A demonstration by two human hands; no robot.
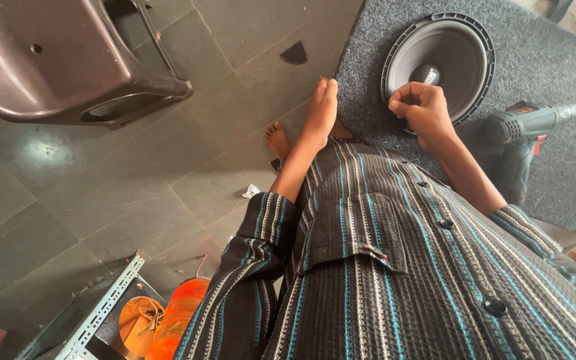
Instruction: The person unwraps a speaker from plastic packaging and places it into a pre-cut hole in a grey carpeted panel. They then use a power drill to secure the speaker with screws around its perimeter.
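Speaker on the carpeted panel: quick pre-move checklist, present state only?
1. Speaker seated flat in the grey carpeted panel: ok.
2. Right hand at the speaker rim, fingers pinched: ok; whether a screw is in them: cannot tell.
3. Left hand flat on the panel edge: ok.
4. Cordless drill lying beside the right hand, bit fitted: ok.
5. Rim screws already in: cannot tell.

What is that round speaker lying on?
The speaker rests on a grey carpeted board, beside a cordless drill. The right hand covers its lower rim; whatever lies beneath the speaker is hidden.
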